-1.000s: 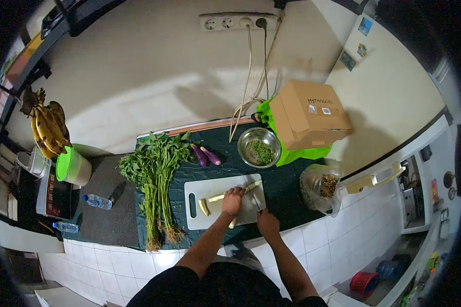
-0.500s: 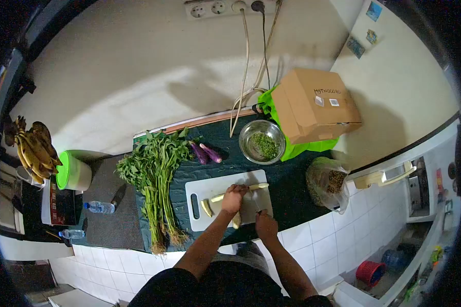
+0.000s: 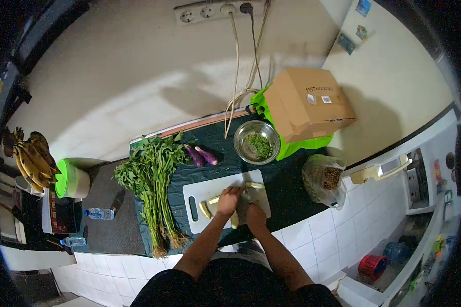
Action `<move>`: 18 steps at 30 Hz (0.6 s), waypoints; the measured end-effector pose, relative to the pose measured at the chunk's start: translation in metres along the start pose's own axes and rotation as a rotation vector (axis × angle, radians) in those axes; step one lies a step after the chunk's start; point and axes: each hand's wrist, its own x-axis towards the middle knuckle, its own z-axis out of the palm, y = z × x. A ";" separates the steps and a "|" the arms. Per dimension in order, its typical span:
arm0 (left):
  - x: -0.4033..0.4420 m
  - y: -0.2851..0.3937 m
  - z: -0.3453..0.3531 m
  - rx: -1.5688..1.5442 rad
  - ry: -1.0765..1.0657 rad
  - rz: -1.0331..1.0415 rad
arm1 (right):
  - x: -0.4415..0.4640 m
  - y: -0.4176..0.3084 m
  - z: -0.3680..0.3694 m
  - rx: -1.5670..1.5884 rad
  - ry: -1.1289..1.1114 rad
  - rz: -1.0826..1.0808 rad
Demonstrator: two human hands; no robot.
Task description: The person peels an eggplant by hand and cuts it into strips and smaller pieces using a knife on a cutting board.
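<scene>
A white cutting board (image 3: 202, 190) lies at the counter's front edge with long pale vegetable pieces on it. My left hand (image 3: 228, 200) is closed over one pale piece (image 3: 213, 200) in the middle of the board, pressing it down. In my right hand (image 3: 255, 215) is a knife (image 3: 245, 197), its blade beside the left fingertips and partly hidden. Another pale strip (image 3: 254, 185) rests near the board's right edge. A short curved piece (image 3: 204, 209) lies at the left, and a further piece (image 3: 234, 220) sits between my wrists.
Leafy greens with roots (image 3: 156, 192) lie left of the board. Behind it are two purple eggplants (image 3: 206, 156) and a metal bowl (image 3: 242, 148) holding chopped greens. A cardboard box (image 3: 307, 110) stands at the back right, a plastic bag (image 3: 317, 179) to the right, a water bottle (image 3: 100, 214) at left.
My right hand and the knife have moved up and left, closer to my left hand. A strip on the right now lies apart from the held piece. The view has shifted slightly.
</scene>
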 end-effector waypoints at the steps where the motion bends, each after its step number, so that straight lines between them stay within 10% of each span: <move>1: -0.002 -0.001 -0.006 0.008 0.007 0.002 | 0.003 -0.002 -0.003 0.026 0.077 -0.089; 8: -0.016 0.009 -0.043 -0.043 0.230 -0.097 | 0.008 -0.016 -0.059 0.151 -0.045 0.033; 10: -0.028 0.015 -0.041 -0.151 -0.154 -0.502 | 0.021 0.004 -0.043 -0.068 -0.255 -0.081; 18: -0.058 0.050 -0.014 0.006 -0.395 -0.600 | -0.042 -0.012 -0.085 0.127 -0.257 0.028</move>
